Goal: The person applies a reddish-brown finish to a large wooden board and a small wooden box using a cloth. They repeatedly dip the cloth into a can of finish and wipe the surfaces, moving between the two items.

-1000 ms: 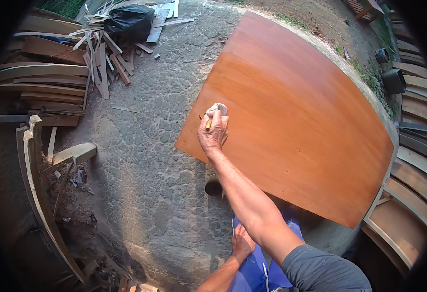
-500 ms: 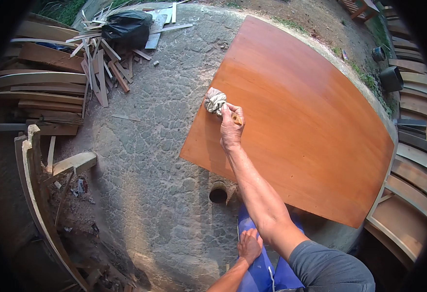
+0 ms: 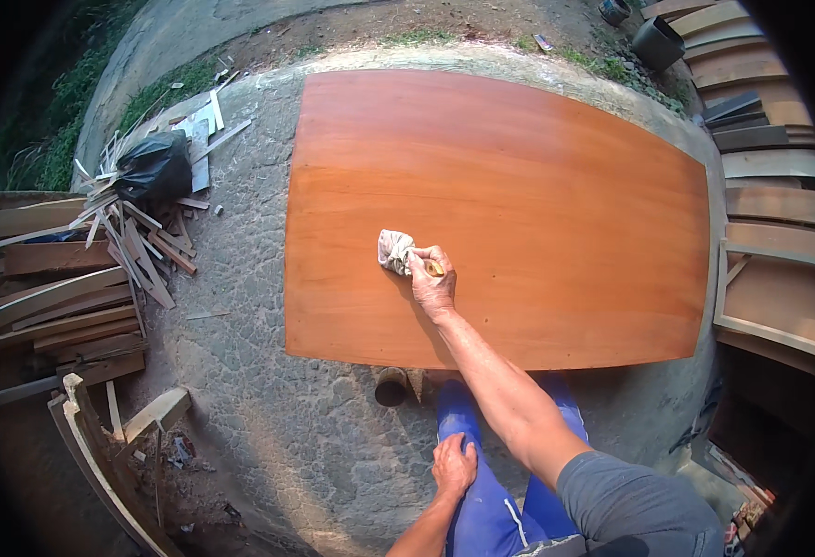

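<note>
My right hand point(image 3: 436, 283) grips a short wooden handle point(image 3: 434, 269) with a bunched off-white rag point(image 3: 394, 250) at its head; the rag is over the left-middle of a large reddish-orange wooden board point(image 3: 574, 223), close to or on its surface. My left hand point(image 3: 454, 464) lies open on my left thigh, in blue trousers point(image 3: 482, 524), below the board's near edge. A dark cylindrical container point(image 3: 391, 392) stands on the ground just beneath that edge, left of my legs.
Cracked concrete point(image 3: 231, 371) surrounds the board. Stacked planks point(image 3: 54, 306), loose offcuts and a black plastic bag point(image 3: 156, 167) lie left. A curved timber piece point(image 3: 91, 446) stands at lower left. Wooden panels point(image 3: 769, 278) line the right side, with a dark bin point(image 3: 658, 42) at upper right.
The view has turned, so the board now lies straighter across it. My right hand and rag have moved from near the board's left edge inward. My left hand still rests on my thigh.
</note>
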Demonstrator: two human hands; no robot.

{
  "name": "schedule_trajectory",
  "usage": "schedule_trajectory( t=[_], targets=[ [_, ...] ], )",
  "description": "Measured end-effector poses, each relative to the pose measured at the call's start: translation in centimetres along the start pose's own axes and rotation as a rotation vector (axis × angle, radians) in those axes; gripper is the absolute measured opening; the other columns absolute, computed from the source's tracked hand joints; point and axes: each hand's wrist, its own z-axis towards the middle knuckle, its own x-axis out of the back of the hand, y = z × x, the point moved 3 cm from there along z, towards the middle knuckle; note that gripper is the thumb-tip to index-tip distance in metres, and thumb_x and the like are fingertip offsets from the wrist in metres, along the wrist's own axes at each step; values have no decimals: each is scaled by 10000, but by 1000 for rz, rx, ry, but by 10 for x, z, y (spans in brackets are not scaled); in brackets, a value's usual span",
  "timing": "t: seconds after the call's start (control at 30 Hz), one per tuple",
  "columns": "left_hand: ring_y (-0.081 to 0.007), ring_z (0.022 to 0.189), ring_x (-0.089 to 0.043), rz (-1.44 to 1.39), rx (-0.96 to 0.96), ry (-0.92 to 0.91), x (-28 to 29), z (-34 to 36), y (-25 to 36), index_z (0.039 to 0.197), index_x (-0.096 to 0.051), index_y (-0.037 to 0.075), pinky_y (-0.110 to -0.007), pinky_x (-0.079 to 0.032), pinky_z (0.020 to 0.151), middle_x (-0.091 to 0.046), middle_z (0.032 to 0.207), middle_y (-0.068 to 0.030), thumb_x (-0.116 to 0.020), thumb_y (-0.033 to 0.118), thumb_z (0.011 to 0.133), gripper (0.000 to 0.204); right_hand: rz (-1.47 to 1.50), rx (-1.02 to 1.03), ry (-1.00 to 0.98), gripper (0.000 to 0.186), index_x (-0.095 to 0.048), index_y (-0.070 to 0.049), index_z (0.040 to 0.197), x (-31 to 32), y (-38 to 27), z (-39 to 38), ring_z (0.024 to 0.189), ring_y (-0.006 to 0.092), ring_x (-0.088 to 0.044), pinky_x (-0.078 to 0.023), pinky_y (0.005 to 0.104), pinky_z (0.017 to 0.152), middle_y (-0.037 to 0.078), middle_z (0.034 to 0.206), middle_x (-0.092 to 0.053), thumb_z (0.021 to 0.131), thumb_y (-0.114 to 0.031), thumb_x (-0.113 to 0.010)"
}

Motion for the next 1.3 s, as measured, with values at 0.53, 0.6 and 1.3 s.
schedule_trajectory(
  t=[0.53, 0.6, 1.3],
  targets=[
    [-347, 1258, -504, 439, -48, -1, -102, -22, 96, 1240, -643, 92, -456, -416, 1062, -613, 1311, -130, -626, 283, 922, 372, -349, 135, 453, 100, -675, -93, 903, 593, 38, 77, 875, 272, -677, -530, 383, 750, 106, 910, -671, 863, -165, -731],
    [-345, 1270, -491, 494, -19, 4, -117, -20, 94, 1253, -637, 115, -464, -419, 1060, -599, 1327, -115, -630, 306, 920, 383, -347, 97, 492, 103, -677, -88, 905, 650, 39, 85, 883, 279, -679, -532, 384, 759, 107, 910, -676, 854, -156, -736],
    [-338, 1300, -469, 724, 113, -130, -205, -50, 92, 1278, -605, 132, -483, -450, 1039, -592, 1337, -96, -635, 335, 913, 419, -782, 40, 795, 112, -661, -110, 974, 957, 87, 19, 939, 320, -644, -509, 409, 816, 109, 991, -650, 884, -162, -704]
  ],
)
